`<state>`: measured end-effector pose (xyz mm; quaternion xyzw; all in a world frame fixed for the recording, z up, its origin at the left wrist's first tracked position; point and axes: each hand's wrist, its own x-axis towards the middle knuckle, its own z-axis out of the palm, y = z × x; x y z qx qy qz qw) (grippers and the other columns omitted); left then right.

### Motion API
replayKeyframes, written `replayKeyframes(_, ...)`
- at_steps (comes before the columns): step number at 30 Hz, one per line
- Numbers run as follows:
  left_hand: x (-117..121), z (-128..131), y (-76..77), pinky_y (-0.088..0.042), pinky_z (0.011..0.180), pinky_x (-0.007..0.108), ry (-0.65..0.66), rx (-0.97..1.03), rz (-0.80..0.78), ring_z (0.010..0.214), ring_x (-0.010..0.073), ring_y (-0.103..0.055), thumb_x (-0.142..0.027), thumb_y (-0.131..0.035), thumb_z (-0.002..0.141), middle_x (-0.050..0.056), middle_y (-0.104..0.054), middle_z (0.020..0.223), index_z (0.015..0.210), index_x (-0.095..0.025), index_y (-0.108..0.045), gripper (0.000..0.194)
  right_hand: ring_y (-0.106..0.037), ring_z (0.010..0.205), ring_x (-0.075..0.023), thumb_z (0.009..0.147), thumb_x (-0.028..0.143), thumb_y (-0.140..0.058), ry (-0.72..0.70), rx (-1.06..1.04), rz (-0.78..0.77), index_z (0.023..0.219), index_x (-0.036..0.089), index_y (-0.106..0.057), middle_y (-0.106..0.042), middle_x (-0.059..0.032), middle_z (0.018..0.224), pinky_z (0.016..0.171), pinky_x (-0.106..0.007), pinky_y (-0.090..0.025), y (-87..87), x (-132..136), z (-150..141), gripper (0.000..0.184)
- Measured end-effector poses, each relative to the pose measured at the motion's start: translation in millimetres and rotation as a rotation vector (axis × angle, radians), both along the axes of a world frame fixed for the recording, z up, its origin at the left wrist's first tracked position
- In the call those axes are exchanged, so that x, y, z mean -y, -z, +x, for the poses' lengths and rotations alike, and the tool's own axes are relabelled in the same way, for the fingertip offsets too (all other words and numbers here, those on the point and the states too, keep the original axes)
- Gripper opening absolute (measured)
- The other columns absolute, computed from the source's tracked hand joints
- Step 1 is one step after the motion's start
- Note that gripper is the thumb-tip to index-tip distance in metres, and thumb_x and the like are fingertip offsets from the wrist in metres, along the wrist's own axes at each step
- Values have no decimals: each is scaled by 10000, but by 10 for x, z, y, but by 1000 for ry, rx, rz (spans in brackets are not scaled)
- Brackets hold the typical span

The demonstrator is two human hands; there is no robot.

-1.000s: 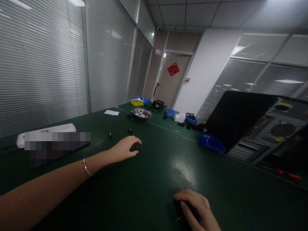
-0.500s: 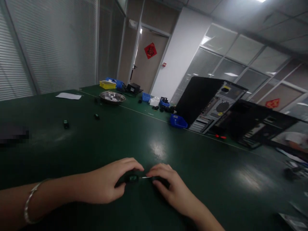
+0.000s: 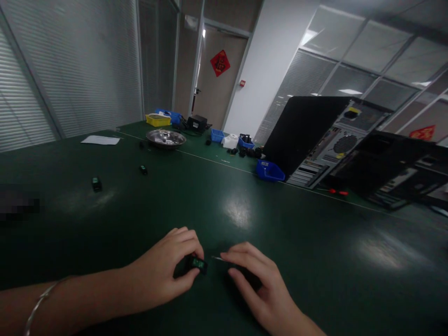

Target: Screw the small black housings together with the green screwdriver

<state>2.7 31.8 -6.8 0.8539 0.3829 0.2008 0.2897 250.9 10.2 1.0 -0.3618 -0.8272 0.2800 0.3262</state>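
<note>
My left hand [image 3: 175, 266] grips a small black device [image 3: 199, 265] with a green face, its thumb and fingers closed around the sides just above the dark green table. Facing it, my right hand [image 3: 261, 280] is closed on a slim tool with a thin metal tip [image 3: 217, 258]. That tip points at the device, with a small gap between them. The rest of the tool is hidden by the fingers, so its exact kind does not show. Two similar small black devices lie farther off, a nearer one [image 3: 96, 184] and a farther one [image 3: 143, 170].
Beyond the hands stand a round metal dish [image 3: 166, 138], a yellow tray [image 3: 158, 120] and a blue bin [image 3: 270, 171]. A large black computer case [image 3: 308, 135] is at the right rear. White paper [image 3: 100, 140] lies at the left. A pixelated dark patch covers the left edge.
The metal tip has drawn away from the small device, and my right hand has moved slightly right. My left fingers have closed around the device, which has turned a little. The view has shifted left.
</note>
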Motion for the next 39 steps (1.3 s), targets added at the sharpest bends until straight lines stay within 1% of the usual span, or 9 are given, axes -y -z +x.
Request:
replayKeyframes(5, 19, -7, -23, -373, 854, 340, -13, -2, -23, 931, 208, -536, -223, -634, 845, 21, -616, 986, 974, -218, -611, 131, -620, 937, -200, 933, 130, -536, 61, 150, 78, 1165, 299, -662, -655, -46, 1037, 800, -344, -483, 27, 8, -1, 313)
replayKeyframes(9, 13, -10, -15, -382, 796, 310, 3, 28, -41, 905, 194, -544, -188, -623, 862, 14, -618, 945, 951, -215, -633, 94, -624, 911, -202, 922, 112, -546, 82, 211, 148, 1176, 310, -662, -659, -43, 1020, 770, -349, -467, 45, -4, 5, 343)
replayKeyframes(12, 22, -6, 3, -388, 765, 296, -2, 40, -54, 887, 190, -552, -182, -635, 849, 13, -614, 921, 935, -208, -642, 90, -625, 883, -200, 908, 108, -564, 69, 226, 169, 1179, 309, -663, -661, -43, 997, 748, -345, -461, 44, -13, 10, 351)
replayKeyframes(17, 42, 0, 14, -393, 728, 281, -44, 56, -63, 843, 178, -564, -180, -626, 838, 9, -603, 892, 910, -205, -646, 79, -623, 855, -197, 894, 118, -581, 55, 223, 156, 1154, 306, -679, -668, -39, 972, 731, -341, -458, 13, 5, -2, 335)
replayKeyframes(22, 37, -10, 38, -395, 711, 272, -29, 65, -54, 823, 172, -563, -187, -618, 840, 7, -599, 874, 890, -205, -644, 59, -617, 833, -196, 890, 114, -574, 55, 210, 121, 1134, 296, -695, -676, -43, 961, 708, -336, -460, -10, 28, -22, 328)
replayKeyframes(26, 43, -11, 63, -388, 707, 273, -16, 60, -19, 821, 173, -561, -190, -629, 840, 6, -602, 871, 914, -210, -646, 78, -619, 848, -194, 892, 114, -575, 56, 195, 105, 1141, 305, -691, -676, -38, 970, 729, -341, -464, 2, 35, -37, 335)
replayKeyframes(39, 63, -23, -24, -399, 678, 244, 20, 147, -84, 783, 143, -585, -229, -671, 843, 0, -597, 860, 929, -198, -666, 92, -624, 849, -196, 906, 121, -551, 15, 147, 81, 1154, 297, -681, -662, -49, 958, 713, -328, -496, 36, 37, -65, 331)
